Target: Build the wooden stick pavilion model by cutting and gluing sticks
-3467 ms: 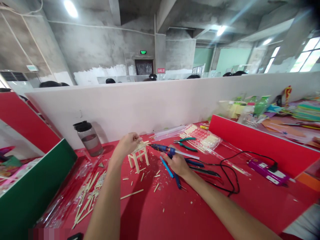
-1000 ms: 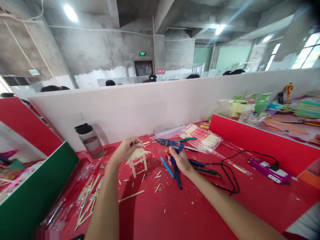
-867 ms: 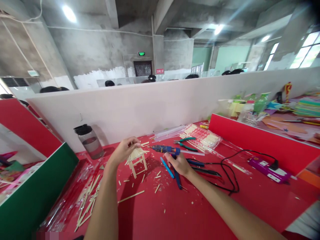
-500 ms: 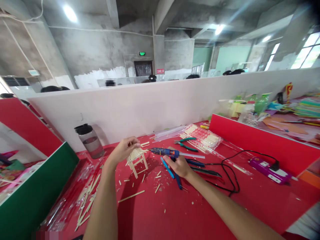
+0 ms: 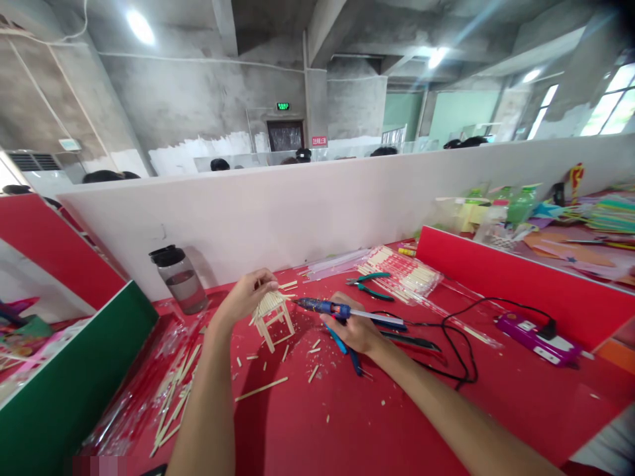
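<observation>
A small model of pale wooden sticks stands on legs on the red table, with a slatted top. My left hand is closed at its upper left edge, fingers pinched on the top. My right hand wraps round a blue hot glue gun, a clear glue stick jutting from its back. The nozzle points left, close to the model's right top edge; I cannot tell if it touches. Under my right hand lie blue-handled tools, partly hidden.
Green-handled pliers and bagged sticks lie at the back. A water bottle stands back left, near loose sticks. A black cord runs to a purple power strip. Stick scraps dot the table.
The glue gun has rolled and turned slightly in my right hand, its nozzle a little lower and its glue stick now plainly visible. My left hand and the stick model stay nearly still.
</observation>
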